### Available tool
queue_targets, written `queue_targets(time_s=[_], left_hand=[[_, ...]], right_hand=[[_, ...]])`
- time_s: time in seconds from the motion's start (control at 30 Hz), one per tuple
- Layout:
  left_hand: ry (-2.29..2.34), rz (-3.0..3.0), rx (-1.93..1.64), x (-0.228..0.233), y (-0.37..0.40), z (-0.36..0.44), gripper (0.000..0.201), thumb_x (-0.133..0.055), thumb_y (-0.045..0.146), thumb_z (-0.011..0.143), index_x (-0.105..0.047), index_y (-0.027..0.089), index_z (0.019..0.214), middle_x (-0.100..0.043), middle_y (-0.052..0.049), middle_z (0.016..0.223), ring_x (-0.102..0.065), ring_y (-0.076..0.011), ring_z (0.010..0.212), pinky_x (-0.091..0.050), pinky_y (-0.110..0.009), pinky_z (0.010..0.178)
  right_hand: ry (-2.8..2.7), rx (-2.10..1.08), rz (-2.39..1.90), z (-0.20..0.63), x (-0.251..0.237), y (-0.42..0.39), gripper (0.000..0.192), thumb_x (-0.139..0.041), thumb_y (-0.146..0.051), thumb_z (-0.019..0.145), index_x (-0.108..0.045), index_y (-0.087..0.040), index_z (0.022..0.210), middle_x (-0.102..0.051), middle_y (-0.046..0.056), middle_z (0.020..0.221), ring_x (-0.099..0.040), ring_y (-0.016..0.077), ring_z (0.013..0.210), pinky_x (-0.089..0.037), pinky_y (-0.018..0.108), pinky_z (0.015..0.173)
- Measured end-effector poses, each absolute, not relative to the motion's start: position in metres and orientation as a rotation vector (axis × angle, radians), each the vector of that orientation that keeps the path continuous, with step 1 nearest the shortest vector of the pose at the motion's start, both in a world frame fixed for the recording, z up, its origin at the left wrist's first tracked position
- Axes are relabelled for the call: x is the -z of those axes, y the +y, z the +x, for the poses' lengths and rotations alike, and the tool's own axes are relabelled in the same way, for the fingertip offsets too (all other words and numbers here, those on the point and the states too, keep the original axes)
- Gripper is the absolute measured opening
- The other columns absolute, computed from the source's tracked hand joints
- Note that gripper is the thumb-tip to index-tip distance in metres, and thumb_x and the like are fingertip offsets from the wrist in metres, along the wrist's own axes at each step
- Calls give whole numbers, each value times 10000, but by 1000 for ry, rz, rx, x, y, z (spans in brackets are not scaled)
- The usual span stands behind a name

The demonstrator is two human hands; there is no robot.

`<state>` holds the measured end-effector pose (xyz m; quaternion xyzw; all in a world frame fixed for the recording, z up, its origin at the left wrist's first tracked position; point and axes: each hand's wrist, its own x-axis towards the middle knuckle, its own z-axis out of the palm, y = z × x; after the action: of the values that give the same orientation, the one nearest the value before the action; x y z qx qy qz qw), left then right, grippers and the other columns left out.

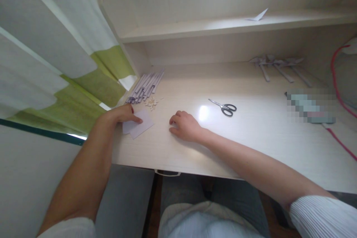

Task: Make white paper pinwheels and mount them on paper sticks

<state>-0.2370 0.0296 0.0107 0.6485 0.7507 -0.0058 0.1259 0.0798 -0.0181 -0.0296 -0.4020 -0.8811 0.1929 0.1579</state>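
A pale wooden desk (251, 145) sits under a low shelf (223, 26), with a green and white curtain (55, 67) hanging along its left side. At the far left of the desktop lies a bundle of rolled paper sticks (146, 87), their long axes running away from the person, and just in front of them a small heap of pale scraps (152, 103). Nearer the desk edge, the left hand (122, 114) lies flat with its fingertips pressed onto a small slip of paper (139, 126), pinning it down; the slip points toward the right hand. The right hand (185, 126) rests loosely curled on the bare wood just beside the slip, holding nothing. Scissors (224, 107) lie closed farther right, nearer the right hand, handles pointing right. More folded paper pieces (279, 67) lie at the back right.
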Motion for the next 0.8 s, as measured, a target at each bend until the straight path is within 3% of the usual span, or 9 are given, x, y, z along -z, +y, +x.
queue_targets(time_s=[0.13,0.3,0.37,0.5,0.67,0.73,0.8], left_hand=[[2108,1760,-14,-12,15,-231,515,-780,557,469,-752,161,796,-771,-128,826,-716,-351,765,-530,-383,670],[1977,1738,-344,-17,-16,-212,447,-722,546,604,-737,183,865,-754,-86,853,-684,-313,785,-525,-383,676],[1789,1726,-448,-21,-24,-194,432,-744,564,658,-743,196,885,-743,-52,811,-674,-274,748,-532,-362,655],[1437,1671,-739,-13,-22,-142,502,-775,601,704,-727,187,984,-762,-73,956,-696,-264,861,-573,-364,754],[1209,1581,-1047,19,0,-73,523,-745,571,776,-664,171,1104,-753,-105,1068,-689,-257,958,-554,-390,890],[1159,1563,-1063,31,4,-54,490,-769,491,777,-667,168,1131,-751,-111,1115,-689,-268,1016,-542,-400,938],[1143,1553,-1070,40,4,-42,429,-789,424,764,-679,167,1089,-748,-104,1097,-680,-272,1041,-525,-405,971]], right_hand=[[-2490,-600,-1145,97,28,-19,253,-637,-263,887,-749,-170,1095,-688,145,1106,-618,283,1042,-456,379,918],[-2390,-726,-1143,118,29,-16,206,-656,-235,877,-755,-166,1044,-722,121,1039,-651,244,951,-469,345,858],[-2321,-807,-1137,122,28,-15,215,-661,-283,906,-743,-172,1070,-748,89,1005,-669,210,884,-480,310,802],[-2185,-917,-1114,130,21,-15,378,-692,-454,921,-693,-189,1191,-776,44,1026,-699,172,831,-498,258,719],[-2114,-783,-1135,165,7,-13,220,-538,-320,999,-722,-200,1002,-764,30,947,-683,188,846,-470,275,744],[-2096,-697,-1188,181,6,-12,206,-544,-305,980,-717,-197,1008,-752,56,970,-666,215,871,-458,306,777],[-2080,-642,-1237,191,12,-11,246,-578,-280,946,-691,-176,1137,-742,95,1055,-654,243,922,-452,337,818]])
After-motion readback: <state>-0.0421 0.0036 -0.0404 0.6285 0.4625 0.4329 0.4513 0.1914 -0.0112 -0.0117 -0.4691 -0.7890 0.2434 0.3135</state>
